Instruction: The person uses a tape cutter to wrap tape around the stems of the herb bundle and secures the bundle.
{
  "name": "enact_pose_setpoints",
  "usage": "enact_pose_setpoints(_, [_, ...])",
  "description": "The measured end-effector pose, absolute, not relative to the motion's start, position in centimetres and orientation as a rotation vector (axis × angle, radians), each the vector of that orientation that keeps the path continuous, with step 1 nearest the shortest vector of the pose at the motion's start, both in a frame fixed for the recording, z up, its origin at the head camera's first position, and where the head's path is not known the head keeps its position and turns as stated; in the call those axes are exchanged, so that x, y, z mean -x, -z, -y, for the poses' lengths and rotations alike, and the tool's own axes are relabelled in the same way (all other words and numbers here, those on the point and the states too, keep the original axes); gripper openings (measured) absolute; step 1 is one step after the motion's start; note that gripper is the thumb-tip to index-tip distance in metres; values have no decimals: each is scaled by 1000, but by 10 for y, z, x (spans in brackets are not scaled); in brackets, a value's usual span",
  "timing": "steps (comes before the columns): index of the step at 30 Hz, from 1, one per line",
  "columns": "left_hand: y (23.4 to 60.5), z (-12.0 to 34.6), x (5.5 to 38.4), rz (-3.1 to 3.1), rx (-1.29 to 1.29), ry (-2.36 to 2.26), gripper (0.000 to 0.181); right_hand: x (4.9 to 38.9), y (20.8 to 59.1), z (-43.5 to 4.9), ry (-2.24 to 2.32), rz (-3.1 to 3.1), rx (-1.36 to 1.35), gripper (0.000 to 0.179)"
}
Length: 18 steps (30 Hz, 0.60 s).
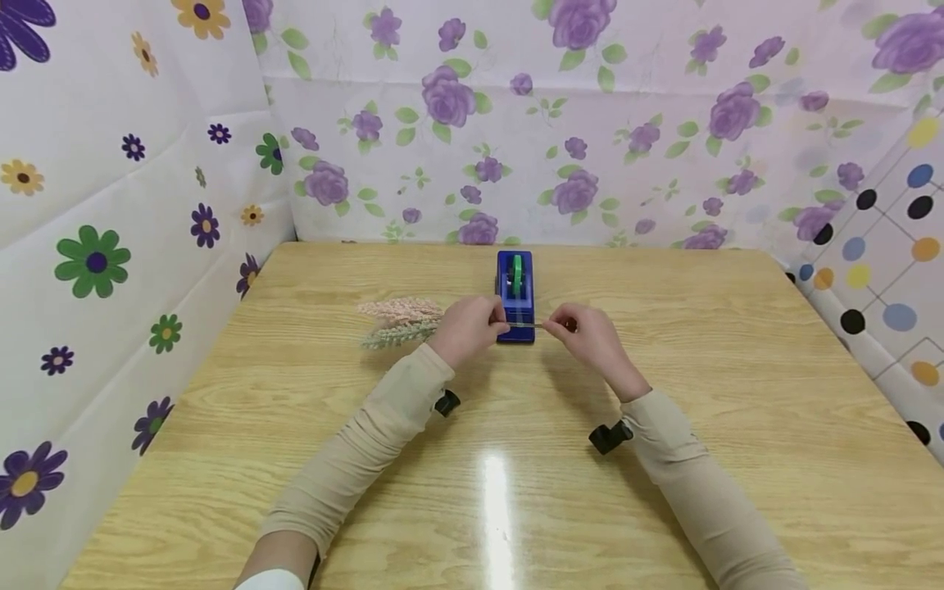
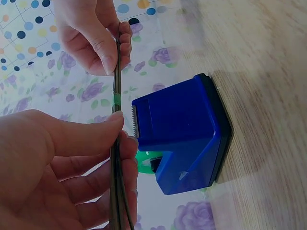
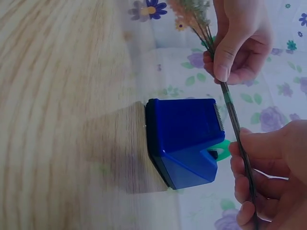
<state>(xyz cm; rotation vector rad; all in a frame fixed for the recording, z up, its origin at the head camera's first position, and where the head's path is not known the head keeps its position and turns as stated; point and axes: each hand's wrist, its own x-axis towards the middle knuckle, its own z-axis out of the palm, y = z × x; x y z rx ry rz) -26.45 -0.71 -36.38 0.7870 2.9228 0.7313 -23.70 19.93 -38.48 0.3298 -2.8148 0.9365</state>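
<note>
Thin dark stems run crosswise between the two hands, in front of a blue tape dispenser. My left hand pinches the stems on the flower side, thumb on top. Farther along toward the stem ends, my right hand holds them between thumb and curled fingers. A short band of green tape circles the stems between the hands. Pink flower heads and pale green ones extend left past my left hand. The dispenser's toothed cutter faces the stems, close to my left fingertips.
A green tape roll sits in the dispenser, which stands on the wooden table. Patterned cloths hang behind and along both sides of the table. Each wrist carries a small black camera, such as the right one.
</note>
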Motion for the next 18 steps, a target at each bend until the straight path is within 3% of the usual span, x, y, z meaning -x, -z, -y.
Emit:
enact_pose_setpoints(5, [366, 8, 267, -2870, -799, -765, 11, 237, 384, -199, -886, 2885, -374, 19])
enact_pose_setpoints(8, [367, 7, 269, -2838, -822, -751, 11, 239, 384, -199, -873, 2971, -410, 28])
enact_pose_setpoints(12, [367, 6, 270, -2802, -799, -751, 19, 240, 386, -199, -893, 3032, -437, 39])
enact_pose_setpoints(18, [363, 6, 268, -2790, -821, -678, 26, 238, 384, -203, -856, 3022, -519, 40])
